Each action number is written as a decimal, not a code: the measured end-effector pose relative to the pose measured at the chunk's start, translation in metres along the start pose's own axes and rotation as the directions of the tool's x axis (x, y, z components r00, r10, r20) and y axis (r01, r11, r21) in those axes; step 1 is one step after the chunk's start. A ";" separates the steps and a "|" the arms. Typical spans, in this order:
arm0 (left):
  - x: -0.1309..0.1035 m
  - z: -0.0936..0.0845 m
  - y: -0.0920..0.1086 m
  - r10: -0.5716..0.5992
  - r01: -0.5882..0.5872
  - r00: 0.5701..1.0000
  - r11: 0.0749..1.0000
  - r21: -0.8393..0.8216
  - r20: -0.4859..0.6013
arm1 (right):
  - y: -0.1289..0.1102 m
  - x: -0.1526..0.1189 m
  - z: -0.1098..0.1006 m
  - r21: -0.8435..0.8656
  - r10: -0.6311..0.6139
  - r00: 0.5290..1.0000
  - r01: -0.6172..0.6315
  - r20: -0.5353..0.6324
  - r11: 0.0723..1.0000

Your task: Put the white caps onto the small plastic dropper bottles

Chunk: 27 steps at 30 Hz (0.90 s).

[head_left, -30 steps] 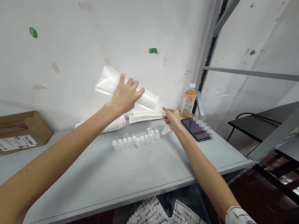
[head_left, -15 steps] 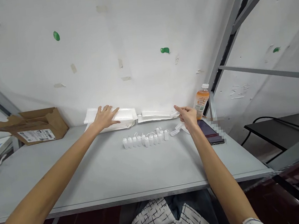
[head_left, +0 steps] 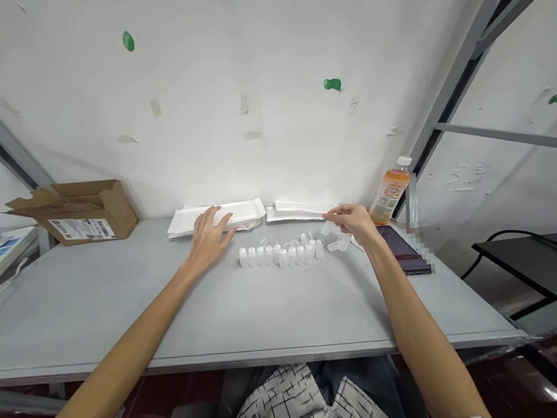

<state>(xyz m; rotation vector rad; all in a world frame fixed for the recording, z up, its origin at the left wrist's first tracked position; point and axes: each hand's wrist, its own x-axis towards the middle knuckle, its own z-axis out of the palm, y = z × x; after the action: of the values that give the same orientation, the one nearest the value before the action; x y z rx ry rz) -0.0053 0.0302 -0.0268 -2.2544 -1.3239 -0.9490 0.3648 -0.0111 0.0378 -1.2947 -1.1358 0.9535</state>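
Observation:
My left hand (head_left: 210,235), fingers spread, rests at the front edge of a stack of white padded envelopes (head_left: 238,211) against the wall. To the right, my right hand (head_left: 353,219) is closed in a pinch, with a small translucent plastic piece (head_left: 328,227) at its fingertips. Below that hand lie several similar translucent pieces (head_left: 340,243). Behind its fingertips is a second, flatter pile of white envelopes (head_left: 299,212). Between my hands, small white squeeze bottles (head_left: 283,257) with looped caps stand upright in uneven rows.
An orange drink bottle (head_left: 391,191) stands right of my right hand, with a dark phone (head_left: 404,252) in front of it. At the far left are an open cardboard box (head_left: 78,215) and a white-and-blue power strip (head_left: 0,257). The grey table (head_left: 271,317) runs to the wall.
My left hand has come off the top of the envelopes toward me. My right hand has lowered slightly, and a translucent piece now shows at its fingertips. The view has shifted.

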 end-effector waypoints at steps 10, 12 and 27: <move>-0.006 0.011 0.015 0.040 -0.030 0.995 0.994 -0.109 0.093 | 0.010 0.008 -0.001 -0.188 -0.051 0.998 0.054 0.022 0.981; -0.006 0.009 0.015 0.042 -0.033 0.996 0.992 -0.118 0.077 | 0.011 0.007 0.001 -0.281 -0.139 0.990 0.124 -0.032 0.952; 0.057 -0.070 0.083 -0.022 0.144 0.983 0.699 -0.701 0.180 | -0.063 -0.028 0.080 -0.110 -0.430 0.848 0.481 0.311 0.870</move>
<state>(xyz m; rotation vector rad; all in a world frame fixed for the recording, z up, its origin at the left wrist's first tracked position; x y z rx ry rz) 0.0595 -0.0175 0.0657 -2.9061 -1.2642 -1.5636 0.2758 -0.0258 0.0926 -0.9743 -1.6983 0.6902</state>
